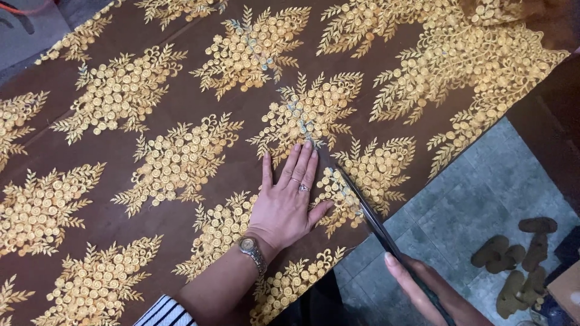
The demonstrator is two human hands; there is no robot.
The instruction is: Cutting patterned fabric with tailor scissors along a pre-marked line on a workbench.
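A brown fabric (199,121) embroidered with gold floral sprays fills the left and centre of the frame, spread flat and running out past the left, top and bottom edges, so its full extent cannot be seen. At the upper left corner a patch of grey surface shows beyond the cloth. In the lower centre the left hand (289,202) lies palm down on the fabric, fingers stretched out flat and slightly fanned, gripping nothing; rings sit on two fingers, a wristwatch (251,252) circles the wrist, and a striped sleeve (164,313) is cut off by the bottom edge. Just to its right, a pair of long dark scissors (368,211) slants from the fingertips down toward the lower right, the blades lying against the cloth's edge; whether they are parted is hard to tell. The right hand (423,290) is closed around the scissor handles at the lower right, partly cropped by the frame. Farther right, over the grey tiled floor (471,205), several sandals (513,259) lie scattered.
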